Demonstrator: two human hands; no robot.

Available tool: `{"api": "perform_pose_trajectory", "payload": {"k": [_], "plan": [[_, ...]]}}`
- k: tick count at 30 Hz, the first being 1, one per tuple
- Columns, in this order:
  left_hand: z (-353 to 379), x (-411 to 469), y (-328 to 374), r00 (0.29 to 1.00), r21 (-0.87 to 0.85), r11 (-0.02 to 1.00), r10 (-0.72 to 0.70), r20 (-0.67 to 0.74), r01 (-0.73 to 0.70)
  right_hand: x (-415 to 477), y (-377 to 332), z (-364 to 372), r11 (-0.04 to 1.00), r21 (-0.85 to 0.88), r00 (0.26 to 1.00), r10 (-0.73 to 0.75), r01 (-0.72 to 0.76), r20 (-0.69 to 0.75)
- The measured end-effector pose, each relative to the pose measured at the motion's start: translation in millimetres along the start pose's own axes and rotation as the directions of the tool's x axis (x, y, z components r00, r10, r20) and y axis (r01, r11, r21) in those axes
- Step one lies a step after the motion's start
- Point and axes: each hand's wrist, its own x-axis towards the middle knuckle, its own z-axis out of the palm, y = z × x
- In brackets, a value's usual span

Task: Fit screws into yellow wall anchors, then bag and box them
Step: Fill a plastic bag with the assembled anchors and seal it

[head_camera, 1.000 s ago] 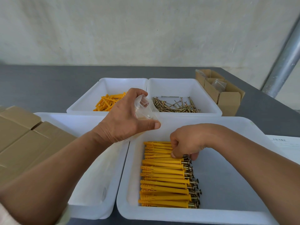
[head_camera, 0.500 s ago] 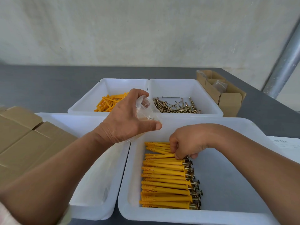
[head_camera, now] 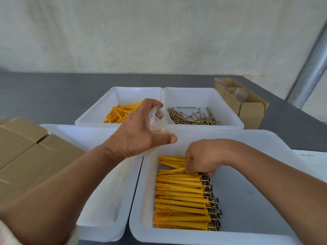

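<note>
My left hand (head_camera: 139, 133) holds a small clear plastic bag (head_camera: 160, 121) up above the near trays, thumb and fingers keeping its mouth spread. My right hand (head_camera: 203, 158) is curled over the far end of a row of yellow anchors with screws in them (head_camera: 182, 197) in the near right white tray (head_camera: 247, 200), pinching a few of them, one tilted up at its tip. Loose yellow anchors (head_camera: 122, 113) lie in the far left tray (head_camera: 99, 114) and loose screws (head_camera: 192, 115) in the far right tray (head_camera: 228, 110).
A near left white tray (head_camera: 106, 200) sits beside the anchor tray. Closed cardboard boxes (head_camera: 26, 152) stand at the left. An open cardboard box (head_camera: 247, 110) with clear bags is at the far right, a paper sheet (head_camera: 315, 160) at the right edge, a metal pole (head_camera: 311, 68) behind.
My right hand has closed further on the top anchors and lifted one at an angle. The left hand with the bag has barely moved.
</note>
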Motion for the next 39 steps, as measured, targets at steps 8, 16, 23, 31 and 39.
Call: {"api": "perform_pose_trajectory", "payload": {"k": [8,16,23,31,39], "plan": [[0,0,1,1.0,0.016,1.0,0.006,0.003,-0.006,-3,-2,0,0.996,-0.087,0.998,-0.014,0.008,-0.066],[0,0,0,1.0,0.005,1.0,0.009,0.001,-0.009,-4,-1,-3,0.973,-0.226,0.993,-0.061,0.037,-0.099],[0,0,0,1.0,-0.007,1.0,0.011,0.007,-0.011,-4,3,-9,0.985,-0.135,0.98,-0.127,0.106,-0.152],[-2,-1,0,1.0,-0.027,1.0,0.008,0.003,-0.007,-17,7,-27,0.958,0.134,0.846,-0.153,0.255,-0.511],[-3,-1,2,1.0,-0.012,1.0,-0.003,-0.007,0.003,-34,18,-46,0.856,0.312,0.372,0.155,0.411,-0.915]]}}
